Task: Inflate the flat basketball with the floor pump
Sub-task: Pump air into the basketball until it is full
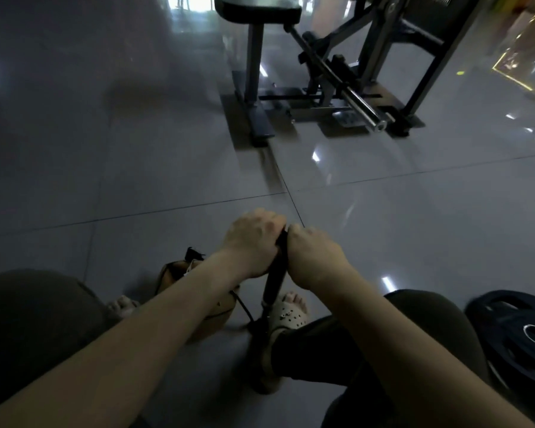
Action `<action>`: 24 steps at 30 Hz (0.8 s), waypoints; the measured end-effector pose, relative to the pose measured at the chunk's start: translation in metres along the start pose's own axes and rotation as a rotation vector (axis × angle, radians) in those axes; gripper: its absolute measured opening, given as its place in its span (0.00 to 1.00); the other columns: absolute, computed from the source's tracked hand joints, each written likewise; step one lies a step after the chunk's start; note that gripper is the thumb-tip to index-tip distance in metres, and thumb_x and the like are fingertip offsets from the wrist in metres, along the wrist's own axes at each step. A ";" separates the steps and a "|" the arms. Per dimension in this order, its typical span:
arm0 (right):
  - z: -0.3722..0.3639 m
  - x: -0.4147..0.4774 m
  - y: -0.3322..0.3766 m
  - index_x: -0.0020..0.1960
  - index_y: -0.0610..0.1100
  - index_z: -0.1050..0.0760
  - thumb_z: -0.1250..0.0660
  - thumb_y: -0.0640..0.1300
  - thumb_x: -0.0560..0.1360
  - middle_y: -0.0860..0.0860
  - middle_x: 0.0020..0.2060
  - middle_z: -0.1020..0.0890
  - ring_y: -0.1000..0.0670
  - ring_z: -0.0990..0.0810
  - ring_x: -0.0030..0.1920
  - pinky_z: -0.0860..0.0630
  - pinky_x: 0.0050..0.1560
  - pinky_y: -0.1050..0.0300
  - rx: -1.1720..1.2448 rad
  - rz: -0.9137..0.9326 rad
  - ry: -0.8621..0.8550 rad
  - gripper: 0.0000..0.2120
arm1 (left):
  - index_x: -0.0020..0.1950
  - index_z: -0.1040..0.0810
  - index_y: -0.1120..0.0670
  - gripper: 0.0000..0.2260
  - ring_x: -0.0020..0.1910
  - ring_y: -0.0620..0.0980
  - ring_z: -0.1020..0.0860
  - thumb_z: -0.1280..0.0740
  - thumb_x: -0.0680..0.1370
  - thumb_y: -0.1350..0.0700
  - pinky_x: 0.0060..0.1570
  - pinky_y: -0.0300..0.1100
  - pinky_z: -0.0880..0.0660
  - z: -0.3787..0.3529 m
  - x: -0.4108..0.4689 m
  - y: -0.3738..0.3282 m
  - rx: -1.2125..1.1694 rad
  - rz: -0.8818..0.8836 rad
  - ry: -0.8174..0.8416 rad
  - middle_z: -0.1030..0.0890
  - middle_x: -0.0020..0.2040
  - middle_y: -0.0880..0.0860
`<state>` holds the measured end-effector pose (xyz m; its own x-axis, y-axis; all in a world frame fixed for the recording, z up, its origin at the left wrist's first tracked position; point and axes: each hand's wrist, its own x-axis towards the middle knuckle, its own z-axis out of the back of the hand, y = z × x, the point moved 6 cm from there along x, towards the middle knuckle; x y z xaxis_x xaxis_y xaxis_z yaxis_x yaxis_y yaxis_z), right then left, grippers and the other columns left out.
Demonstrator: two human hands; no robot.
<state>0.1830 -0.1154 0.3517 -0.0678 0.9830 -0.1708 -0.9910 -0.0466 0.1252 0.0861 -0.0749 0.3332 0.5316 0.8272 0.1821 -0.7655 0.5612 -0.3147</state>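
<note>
Head view, looking down past both forearms: the floor pump [274, 282] stands upright between my knees, its base beside the right foot in a white clog [291, 313]. The basketball [172, 274] lies on the tiled floor [383, 227] just left of the pump, between the feet, largely hidden under the left forearm. A black hose [243, 307] runs from the pump base toward it; the needle connection is not visible.

Handling, as I judge it: the pump is rigid and fairly light, so it will tip unless the base is pinned. I cannot tell whether a foot is on the base. The correct hold is the crossbar handle [283, 235], one hand either side of the shaft. The ball, being flat, should be soft and light and may shift against the hose; leave it on the floor.

Hands: the left hand [254, 242] wraps the left half of the handle, fingers [267, 223] curled over the top. The right hand [315, 257] grips the right half likewise. Both are clenched around the bar, knuckles close together at the centre. Neither touches ball or hose.
</note>
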 end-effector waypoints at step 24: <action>-0.106 -0.009 -0.008 0.63 0.43 0.33 0.38 0.40 0.79 0.44 0.59 0.25 0.43 0.25 0.60 0.25 0.57 0.51 -0.026 0.049 0.230 0.13 | 0.61 0.29 0.55 0.11 0.59 0.58 0.27 0.40 0.79 0.56 0.58 0.49 0.32 -0.085 -0.044 0.003 0.161 0.008 0.393 0.25 0.59 0.58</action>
<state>0.1795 -0.1425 0.2484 -0.1373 0.9130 -0.3842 -0.9884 -0.1007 0.1140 0.0915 -0.1118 0.2446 0.5993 0.7755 -0.1985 -0.8004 0.5779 -0.1591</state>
